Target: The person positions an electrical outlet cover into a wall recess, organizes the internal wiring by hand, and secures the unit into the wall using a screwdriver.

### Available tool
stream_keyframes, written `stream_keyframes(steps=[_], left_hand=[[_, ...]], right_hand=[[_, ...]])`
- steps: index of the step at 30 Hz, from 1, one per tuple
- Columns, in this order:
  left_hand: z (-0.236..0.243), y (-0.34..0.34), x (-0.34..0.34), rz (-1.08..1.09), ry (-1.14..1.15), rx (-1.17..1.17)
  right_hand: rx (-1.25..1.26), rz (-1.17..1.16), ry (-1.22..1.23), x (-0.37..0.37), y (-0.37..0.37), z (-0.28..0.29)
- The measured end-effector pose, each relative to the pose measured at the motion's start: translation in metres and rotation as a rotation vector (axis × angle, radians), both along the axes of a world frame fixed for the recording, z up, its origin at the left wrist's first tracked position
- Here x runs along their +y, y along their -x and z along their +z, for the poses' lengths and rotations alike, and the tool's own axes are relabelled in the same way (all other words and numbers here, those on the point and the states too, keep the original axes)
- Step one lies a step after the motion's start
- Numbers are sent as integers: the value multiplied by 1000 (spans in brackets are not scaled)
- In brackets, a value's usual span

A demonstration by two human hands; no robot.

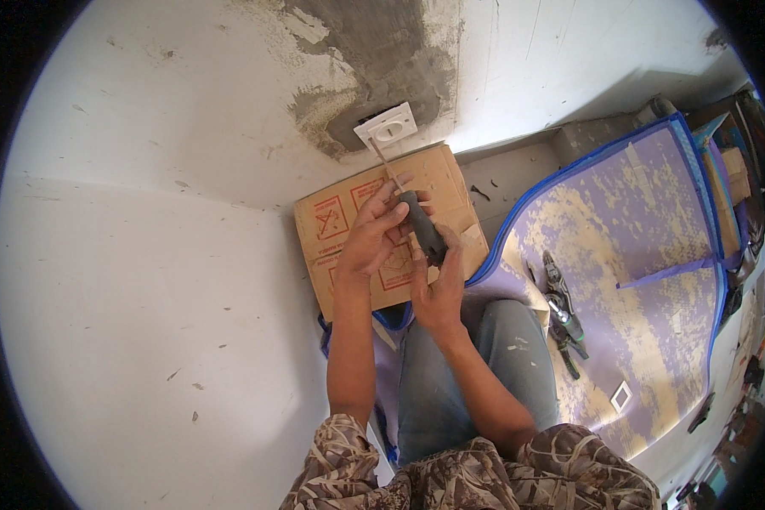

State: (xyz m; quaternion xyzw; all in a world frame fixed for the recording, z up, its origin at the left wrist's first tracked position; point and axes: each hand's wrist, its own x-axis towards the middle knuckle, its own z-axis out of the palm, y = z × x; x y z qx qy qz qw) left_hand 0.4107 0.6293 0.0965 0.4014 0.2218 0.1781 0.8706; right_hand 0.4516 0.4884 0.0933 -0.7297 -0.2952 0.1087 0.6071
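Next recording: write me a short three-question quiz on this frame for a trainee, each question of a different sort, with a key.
1. True or false: the tip of the screwdriver points at the white wall socket.
2. Multiple choice: the cardboard box under the hands stands
A. against the wall, below the socket
B. on top of the purple mat
C. on the person's lap
3. Fill in: the pliers lie on the purple ____.

Key:
1. True. The left hand and right hand both grip the dark handle, and the shaft runs up to the socket.
2. A
3. mat
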Motion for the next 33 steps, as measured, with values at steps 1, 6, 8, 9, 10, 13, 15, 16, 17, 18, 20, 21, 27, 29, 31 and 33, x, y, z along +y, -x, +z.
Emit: stream_keyframes(steps=[1,6,8,9,10,13,15,16,17,18,20,21,27,29,31,33], left_hand=[[1,0,-1,5,10,-11],[9,-3,-5,5,-43,44],[2,-1,-1,8,-207,170],[0,-2,0,25,-327,268],[-1,-6,-1,43,-443,364],[-2,-8,-3,134,-624,451],[4,-10,-6,158,-464,356],[10,-7,-7,147,-273,276],[13,-5,-7,136,-82,195],[13,-4,-5,106,-225,301],[13,-3,0,46,-515,509],[10,-3,0,55,-594,526],[11,3,-3,64,-188,226],[12,4,1,50,-221,262],[5,1,2,60,-374,328],[4,3,1,90,-460,372]], right_hand=[[44,12,6,-1,1,2],[1409,358,-436,-14,-14,-37],[1288,67,-281,-1,0,-11],[964,3,-234,6,8,-14],[637,-58,-182,13,13,-16],[874,49,-193,9,10,-5],[1302,180,-303,2,0,0],[1455,231,-386,-1,-4,-1],[1607,282,-472,-2,-5,-1],[1482,162,-367,1,-3,0],[1215,-62,-164,14,6,16],[1102,-29,-159,15,10,13],[1740,407,-572,-4,-7,-5],[1688,298,-487,-2,-6,16],[830,8,-256,16,15,12],[492,-83,-147,21,25,12]])
